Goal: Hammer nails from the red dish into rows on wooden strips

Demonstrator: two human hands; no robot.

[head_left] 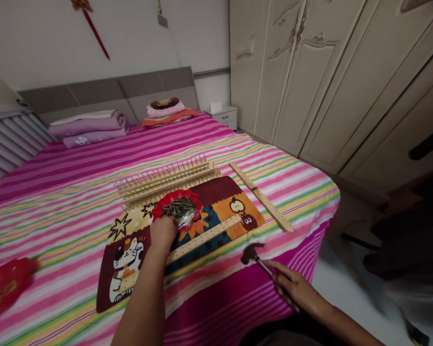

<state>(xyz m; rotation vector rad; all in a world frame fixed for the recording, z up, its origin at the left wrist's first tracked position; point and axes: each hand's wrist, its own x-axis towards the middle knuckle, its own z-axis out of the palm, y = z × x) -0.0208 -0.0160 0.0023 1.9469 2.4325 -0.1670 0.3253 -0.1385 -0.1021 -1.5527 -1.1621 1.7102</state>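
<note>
My left hand [164, 229] reaches to the near left rim of a red scalloped bowl [195, 197]. Its fingers are curled together, their tips hidden, and what they hold cannot be made out. Inside the bowl lies a heap of nails [180, 210], some brassy, some silvery. My right hand [290, 284] grips a claw hammer [252, 253] by its handle, the dark head raised near the bed's front edge. Between my hands a wooden strip dotted with small holes [205, 236] lies across a colourful cartoon mat [216, 192], partly behind my left forearm.
Behind the bowl stand wooden strips with rows of upright nails [166, 180]. More wooden strip [263, 197] lies right of the mat. A red plastic bag [10, 283] rests at left on the striped bedspread [68, 269]. Folded bedding [94, 127] sits by the headboard; wardrobes [310, 81] stand at right.
</note>
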